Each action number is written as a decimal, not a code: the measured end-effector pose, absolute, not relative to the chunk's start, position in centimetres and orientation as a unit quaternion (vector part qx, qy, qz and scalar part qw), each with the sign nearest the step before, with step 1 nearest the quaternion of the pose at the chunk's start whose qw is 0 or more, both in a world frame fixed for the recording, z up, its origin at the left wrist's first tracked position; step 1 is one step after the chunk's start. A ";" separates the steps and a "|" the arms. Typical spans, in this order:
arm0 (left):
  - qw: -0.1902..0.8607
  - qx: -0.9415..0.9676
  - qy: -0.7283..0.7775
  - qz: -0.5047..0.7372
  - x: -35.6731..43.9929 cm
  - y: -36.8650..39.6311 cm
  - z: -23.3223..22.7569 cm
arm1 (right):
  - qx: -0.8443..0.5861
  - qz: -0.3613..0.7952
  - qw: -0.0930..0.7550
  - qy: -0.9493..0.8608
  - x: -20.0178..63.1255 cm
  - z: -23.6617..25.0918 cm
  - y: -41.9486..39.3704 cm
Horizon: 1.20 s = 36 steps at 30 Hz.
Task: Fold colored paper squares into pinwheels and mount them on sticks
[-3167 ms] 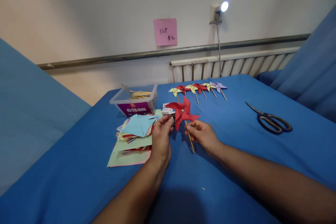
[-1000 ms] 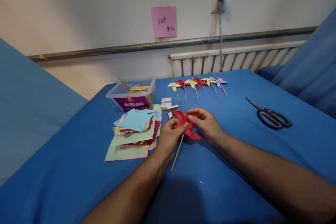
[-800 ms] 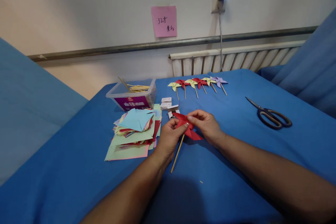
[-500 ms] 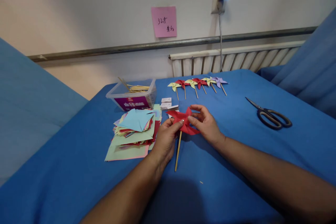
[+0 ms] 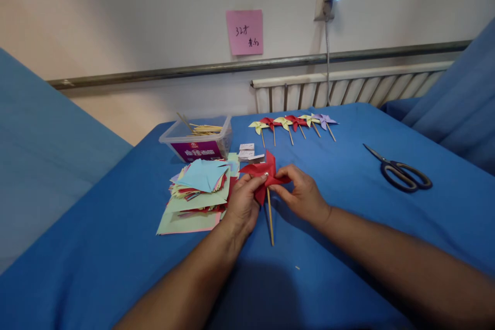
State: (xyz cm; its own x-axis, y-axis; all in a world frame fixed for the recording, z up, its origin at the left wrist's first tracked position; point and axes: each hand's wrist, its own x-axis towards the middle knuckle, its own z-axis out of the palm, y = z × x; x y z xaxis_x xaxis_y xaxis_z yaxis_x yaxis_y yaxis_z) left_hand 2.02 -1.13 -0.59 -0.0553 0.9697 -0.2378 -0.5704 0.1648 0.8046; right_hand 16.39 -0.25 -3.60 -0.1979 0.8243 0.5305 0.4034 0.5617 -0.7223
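Note:
I hold a red paper pinwheel over the blue table, its wooden stick pointing down toward me. My left hand pinches the pinwheel's left side near the centre pin. From the right, my right hand grips the blades beside that pin. A messy stack of coloured paper squares lies just left of my left hand.
A row of several finished pinwheels lies at the table's far side. A clear plastic box of wooden sticks stands at the back left, small white boxes beside it. Black scissors lie at the right. A radiator runs behind the table.
The pinwheel has turned in my hands: the stick swung from pointing down-left to nearly straight down, and the blades now face more upright. Both hands stayed on it.

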 end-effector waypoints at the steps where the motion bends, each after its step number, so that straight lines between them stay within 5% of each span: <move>1: 0.644 0.245 0.412 0.596 2.0 -1.1 -0.6 | -0.413 0.223 0.486 -0.737 16.4 -3.7 -0.2; 36: 0.644 0.266 0.414 0.586 2.3 -1.4 -0.9 | -0.421 0.322 0.536 -0.657 16.2 -3.7 -0.2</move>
State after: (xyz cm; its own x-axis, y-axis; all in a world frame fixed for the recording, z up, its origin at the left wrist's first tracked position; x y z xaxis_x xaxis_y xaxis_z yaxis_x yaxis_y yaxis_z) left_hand 2.28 -1.39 -0.87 -0.0300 0.9748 -0.2209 -0.5344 0.1711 0.8278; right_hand 16.16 -0.19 -3.69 -0.0708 0.8984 0.4334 0.2090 0.4381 -0.8743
